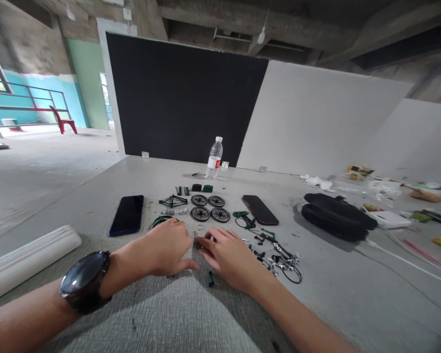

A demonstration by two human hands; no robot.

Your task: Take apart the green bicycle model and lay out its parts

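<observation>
My left hand [169, 247] is low over the table with its fingers curled down and its thumb stretched toward the right. Whatever lies under those fingers is hidden. Just beyond it is a curved green and black part [163, 220]. Opposite, my right hand [224, 252] has its fingertips drawn together near a tiny clear piece [199, 227]; anything in the pinch is too small to name. Several small spoked wheels [200, 214] lie flat ahead of both hands, beside a miniature bicycle frame [173, 200]. A small dark green part [210, 279] rests below my right hand.
Loose bicycle parts [277, 255] spread right of my right hand. One phone [127, 215] lies left, another phone [260, 210] right. A water bottle [214, 159] stands behind the wheels. A black case [338, 215] sits farther right; a white bar [33, 262] lies at left.
</observation>
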